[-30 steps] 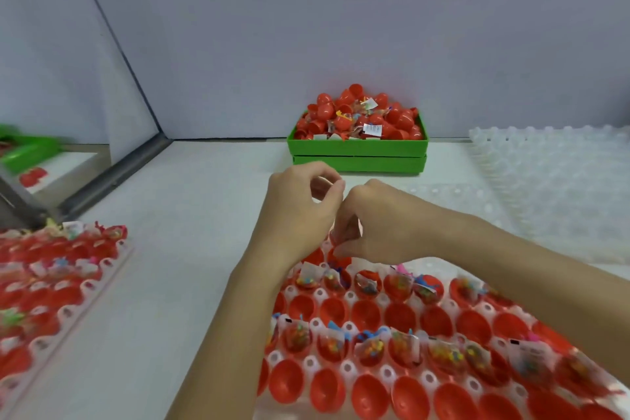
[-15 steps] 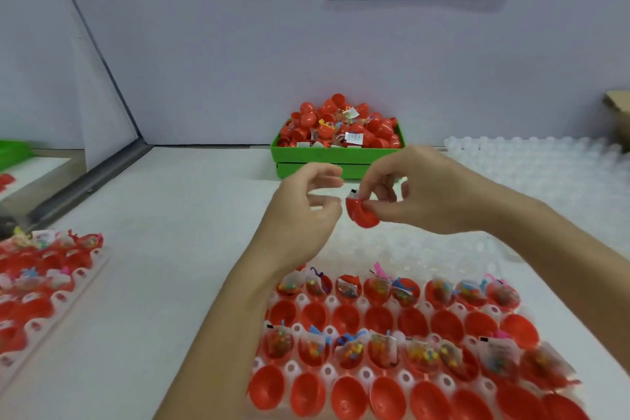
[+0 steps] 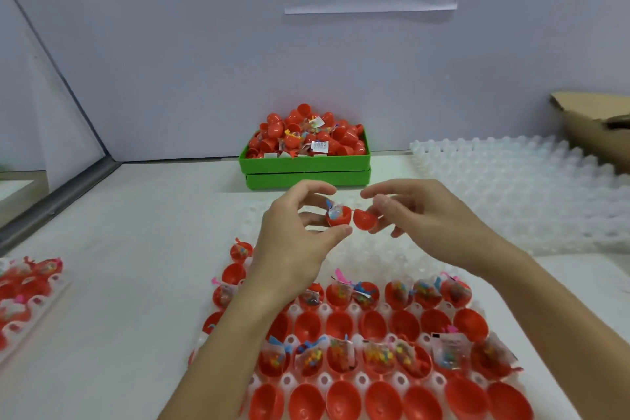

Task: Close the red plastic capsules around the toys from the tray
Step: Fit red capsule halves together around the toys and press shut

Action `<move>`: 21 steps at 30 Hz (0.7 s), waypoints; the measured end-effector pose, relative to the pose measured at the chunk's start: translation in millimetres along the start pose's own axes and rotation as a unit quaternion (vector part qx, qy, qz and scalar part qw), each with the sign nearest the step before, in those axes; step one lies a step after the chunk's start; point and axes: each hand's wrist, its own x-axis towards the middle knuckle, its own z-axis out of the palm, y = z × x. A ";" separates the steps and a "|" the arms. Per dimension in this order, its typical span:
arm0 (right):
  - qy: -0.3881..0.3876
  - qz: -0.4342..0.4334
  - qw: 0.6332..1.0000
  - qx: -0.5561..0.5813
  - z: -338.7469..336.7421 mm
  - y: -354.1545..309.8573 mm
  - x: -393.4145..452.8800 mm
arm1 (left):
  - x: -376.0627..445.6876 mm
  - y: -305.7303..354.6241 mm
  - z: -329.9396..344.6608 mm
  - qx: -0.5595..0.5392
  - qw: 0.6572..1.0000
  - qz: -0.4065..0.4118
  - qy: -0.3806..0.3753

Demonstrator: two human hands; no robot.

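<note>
My left hand (image 3: pixel 293 242) pinches a red capsule half (image 3: pixel 339 216) with a bagged toy sticking out of it. My right hand (image 3: pixel 419 215) pinches the other, empty red half (image 3: pixel 365 220) right beside it; the two halves touch at their edges and gape apart. Both are held above the table, past the far edge of the white tray (image 3: pixel 358 339). That tray holds rows of red halves, some empty, some with bagged toys (image 3: pixel 341 351).
A green bin (image 3: pixel 305 165) heaped with red capsules stands at the back centre. Empty clear trays (image 3: pixel 518 187) cover the right side, with a cardboard box (image 3: pixel 600 126) behind. Another tray of filled red halves (image 3: pixel 24 290) lies at the left edge.
Both hands rose from the tray. The capsule half with the toy is now in my left hand, the empty half in my right, held side by side.
</note>
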 end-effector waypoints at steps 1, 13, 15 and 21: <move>-0.012 0.007 1.000 0.006 -1.4 1.7 -5.5 | -0.9 0.6 1.3 0.005 1.000 0.008 0.002; 0.108 -0.035 0.993 0.039 9.9 4.8 -17.1 | -6.1 7.4 8.5 -0.009 0.998 0.063 -0.016; 0.114 -0.048 0.992 0.033 9.1 5.4 -18.1 | -6.1 7.3 9.0 -0.005 0.998 0.069 -0.015; 0.110 -0.119 0.987 -0.013 9.7 5.6 -22.9 | -7.0 4.4 10.7 0.046 0.995 0.083 -0.026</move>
